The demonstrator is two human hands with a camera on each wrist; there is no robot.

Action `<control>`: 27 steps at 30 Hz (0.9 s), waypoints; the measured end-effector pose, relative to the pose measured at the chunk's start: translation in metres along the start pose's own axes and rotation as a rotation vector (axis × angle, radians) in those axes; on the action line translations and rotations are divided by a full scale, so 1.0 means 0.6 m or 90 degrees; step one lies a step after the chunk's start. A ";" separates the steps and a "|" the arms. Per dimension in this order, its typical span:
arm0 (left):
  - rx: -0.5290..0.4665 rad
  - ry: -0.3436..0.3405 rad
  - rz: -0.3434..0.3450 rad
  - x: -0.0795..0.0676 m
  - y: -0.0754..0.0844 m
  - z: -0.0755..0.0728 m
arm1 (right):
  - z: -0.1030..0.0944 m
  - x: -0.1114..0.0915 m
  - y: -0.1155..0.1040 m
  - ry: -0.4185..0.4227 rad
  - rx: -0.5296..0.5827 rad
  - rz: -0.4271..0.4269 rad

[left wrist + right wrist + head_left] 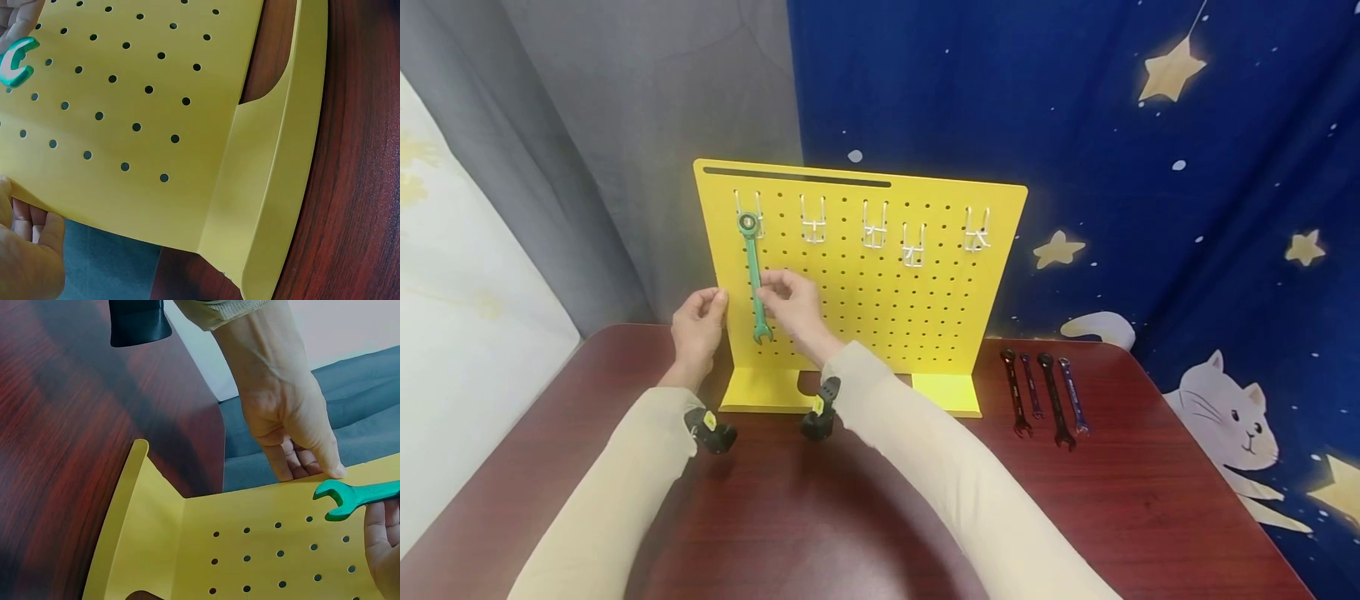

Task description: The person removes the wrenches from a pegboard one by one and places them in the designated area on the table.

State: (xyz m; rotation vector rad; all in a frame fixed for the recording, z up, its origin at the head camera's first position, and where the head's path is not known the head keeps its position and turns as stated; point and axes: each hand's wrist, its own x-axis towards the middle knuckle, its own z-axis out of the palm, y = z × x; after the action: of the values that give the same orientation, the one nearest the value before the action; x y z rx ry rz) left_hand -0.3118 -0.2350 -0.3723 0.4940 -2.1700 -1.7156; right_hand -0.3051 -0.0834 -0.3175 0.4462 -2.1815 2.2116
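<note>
A green combination wrench (755, 271) hangs upright in front of the yellow pegboard (880, 325), its ring end at the white hook (757, 200) on the far left. My right hand (797, 308) pinches the wrench's shank between thumb and fingers. In the right wrist view the open jaw end of the wrench (362, 493) points towards the board's left edge. My left hand (696, 331) grips that edge, thumb on the front and fingers behind, as the left wrist view of the hand (31, 265) also shows.
Other white hooks (813, 231) line the board's upper part. Several wrenches, a dark one (1055, 400) among them, lie on the red-brown table (1120, 500) right of the board. Grey and blue curtains (925, 92) hang behind.
</note>
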 end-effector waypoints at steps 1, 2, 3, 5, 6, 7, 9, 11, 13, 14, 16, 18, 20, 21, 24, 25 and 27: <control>-0.001 -0.001 -0.001 0.000 0.000 0.000 | -0.001 0.000 -0.001 -0.003 0.001 0.002; -0.001 -0.002 -0.001 0.001 0.000 0.000 | -0.002 -0.001 -0.002 -0.006 0.001 0.005; -0.001 -0.003 -0.002 0.000 0.001 0.000 | -0.003 -0.001 -0.003 -0.009 0.001 0.007; -0.002 -0.004 -0.004 0.000 0.001 0.000 | -0.005 -0.002 -0.004 -0.014 0.003 0.012; -0.005 -0.004 -0.004 0.000 0.001 0.000 | -0.006 -0.002 -0.005 -0.016 0.004 0.014; -0.008 -0.004 -0.004 0.000 0.002 0.000 | -0.007 -0.001 -0.005 -0.018 0.007 0.015; -0.011 -0.004 -0.004 -0.001 0.002 0.000 | -0.009 -0.001 -0.005 -0.024 0.012 0.014; -0.011 -0.005 -0.005 -0.001 0.002 0.000 | -0.010 -0.001 -0.004 -0.029 0.021 0.014; -0.009 -0.007 -0.004 -0.001 0.001 0.000 | -0.012 -0.002 -0.003 -0.035 0.019 0.011; -0.007 -0.006 -0.004 -0.001 0.001 0.000 | -0.013 -0.003 -0.004 -0.038 0.017 0.010; -0.001 -0.005 -0.001 0.000 0.000 0.000 | -0.015 -0.005 -0.003 -0.042 0.019 0.012; 0.000 -0.002 0.003 0.000 -0.001 0.000 | -0.018 -0.007 -0.004 -0.046 0.016 0.014; -0.002 0.001 0.006 0.001 -0.002 0.000 | -0.019 -0.009 -0.004 -0.049 0.023 0.016; -0.004 0.002 0.007 0.001 -0.002 0.000 | -0.020 -0.010 -0.004 -0.050 0.026 0.015; -0.010 0.001 0.004 0.000 -0.002 0.000 | -0.022 -0.014 -0.006 -0.058 0.030 0.011; -0.013 0.000 0.003 0.001 -0.002 0.000 | -0.023 -0.015 -0.007 -0.062 0.030 0.010; -0.013 -0.002 0.002 0.000 -0.002 -0.001 | -0.025 -0.017 -0.009 -0.068 0.031 0.008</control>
State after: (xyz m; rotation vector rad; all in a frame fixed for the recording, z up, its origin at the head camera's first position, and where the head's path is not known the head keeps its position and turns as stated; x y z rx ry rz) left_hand -0.3117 -0.2359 -0.3731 0.4835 -2.1523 -1.7359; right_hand -0.2973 -0.0665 -0.3142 0.5664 -2.1893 2.3043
